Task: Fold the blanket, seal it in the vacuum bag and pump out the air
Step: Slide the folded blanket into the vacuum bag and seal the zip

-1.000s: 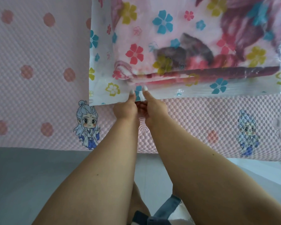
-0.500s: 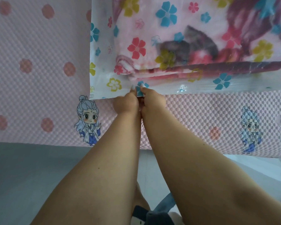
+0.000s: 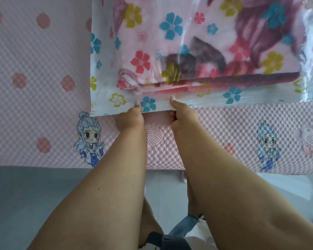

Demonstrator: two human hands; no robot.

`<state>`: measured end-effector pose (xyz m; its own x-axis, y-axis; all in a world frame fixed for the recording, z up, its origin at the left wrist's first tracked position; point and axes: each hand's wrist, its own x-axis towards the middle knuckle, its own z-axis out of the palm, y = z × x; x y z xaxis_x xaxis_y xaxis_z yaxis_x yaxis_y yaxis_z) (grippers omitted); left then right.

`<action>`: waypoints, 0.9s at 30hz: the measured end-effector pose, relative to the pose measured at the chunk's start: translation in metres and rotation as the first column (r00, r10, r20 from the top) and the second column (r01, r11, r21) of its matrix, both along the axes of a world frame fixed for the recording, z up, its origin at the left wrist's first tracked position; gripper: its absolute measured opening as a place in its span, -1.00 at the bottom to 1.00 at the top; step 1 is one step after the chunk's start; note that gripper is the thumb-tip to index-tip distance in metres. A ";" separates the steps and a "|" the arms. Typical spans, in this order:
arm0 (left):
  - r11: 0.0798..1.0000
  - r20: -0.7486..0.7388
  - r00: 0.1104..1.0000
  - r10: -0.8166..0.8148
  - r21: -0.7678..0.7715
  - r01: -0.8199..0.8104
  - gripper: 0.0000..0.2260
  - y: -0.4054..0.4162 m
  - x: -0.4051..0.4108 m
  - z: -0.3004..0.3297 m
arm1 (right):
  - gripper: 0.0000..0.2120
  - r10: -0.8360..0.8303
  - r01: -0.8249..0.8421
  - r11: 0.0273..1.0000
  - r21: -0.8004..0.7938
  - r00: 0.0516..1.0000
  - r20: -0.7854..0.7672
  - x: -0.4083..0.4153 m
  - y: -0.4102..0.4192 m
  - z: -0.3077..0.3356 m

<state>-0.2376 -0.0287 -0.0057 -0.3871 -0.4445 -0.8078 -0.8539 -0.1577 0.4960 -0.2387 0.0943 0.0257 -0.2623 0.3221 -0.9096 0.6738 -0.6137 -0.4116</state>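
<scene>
The clear vacuum bag (image 3: 105, 73) printed with coloured flowers lies on the pink bed, its near edge facing me. Inside it shows the folded pink blanket (image 3: 213, 51) with dark purple patterns. My left hand (image 3: 130, 118) pinches the bag's near edge, thumb on top. A hand's width to the right, my right hand (image 3: 183, 112) pinches the same edge, with a small white piece, perhaps a sealing clip, showing under its thumb. The bag's far side and right end run out of view.
A pink quilted mattress cover (image 3: 34, 87) with cartoon figures (image 3: 89, 139) and dots spreads under the bag and hangs over the bed's front. Grey floor (image 3: 25, 204) lies below. My legs and a grey-white garment (image 3: 179, 235) show at the bottom.
My hands were together at one spot on the bag's edge. Now they are apart: the right hand has slid rightward along the edge while the left stays near its place.
</scene>
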 end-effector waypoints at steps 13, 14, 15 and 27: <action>0.938 -0.039 0.937 0.346 0.020 -0.346 -0.69 0.026 0.008 0.012 | -0.74 0.051 -0.052 0.998 -0.019 0.998 -0.041 0.006 0.044 -0.005; 0.918 -0.054 0.918 0.393 0.089 -0.387 -0.70 0.036 0.011 0.015 | -0.74 0.051 -0.052 0.998 -0.029 0.998 -0.044 0.006 0.044 -0.006; 0.910 -0.068 0.917 0.394 0.168 -0.379 -0.69 0.048 0.013 0.018 | -0.73 0.055 -0.057 0.998 -0.041 0.997 -0.049 0.005 0.045 -0.007; 0.996 -0.002 0.998 0.066 0.060 -0.066 -0.63 0.117 -0.009 0.020 | -0.76 -0.082 0.066 0.972 -0.224 0.994 -0.066 -0.006 0.051 0.012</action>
<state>-0.2466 0.0884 0.0148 -0.3622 -0.4202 -0.8320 -0.8385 -0.2428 0.4877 -0.2446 0.1450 0.0377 -0.3153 0.1360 -0.9392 0.5955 -0.7422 -0.3074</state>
